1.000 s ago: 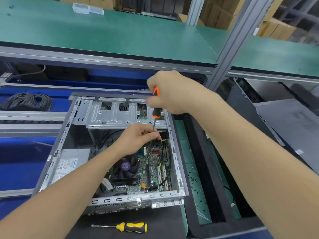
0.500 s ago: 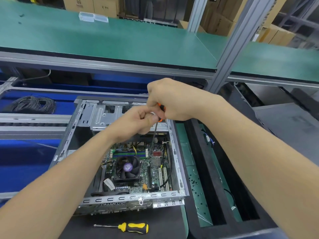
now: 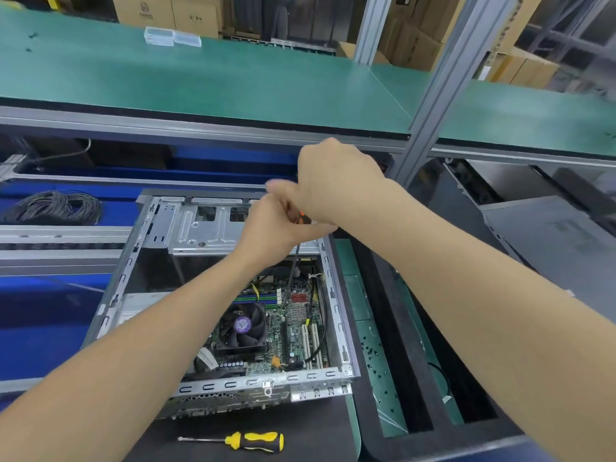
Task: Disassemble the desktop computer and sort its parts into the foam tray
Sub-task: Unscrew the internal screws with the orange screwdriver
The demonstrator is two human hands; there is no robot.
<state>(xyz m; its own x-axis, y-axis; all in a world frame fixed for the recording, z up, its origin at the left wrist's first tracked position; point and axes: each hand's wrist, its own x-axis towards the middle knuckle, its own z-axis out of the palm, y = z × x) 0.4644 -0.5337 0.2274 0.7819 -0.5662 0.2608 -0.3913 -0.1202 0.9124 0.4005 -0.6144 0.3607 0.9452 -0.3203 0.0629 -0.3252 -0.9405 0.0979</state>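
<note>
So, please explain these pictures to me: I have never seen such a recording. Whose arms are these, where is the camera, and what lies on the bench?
There is no machine: the arms belong to a person, and the one camera sits on that person's head, looking down. All pictures come from it. On the bench lies an open computer case, its motherboard and cooling fan exposed. The right hand grips an orange-handled screwdriver whose shaft points down into the case. The left hand curls close beside it; blur hides whether it grips the tool. A yellow screwdriver lies in front of the case, and the black foam tray on the right holds small screws.
</note>
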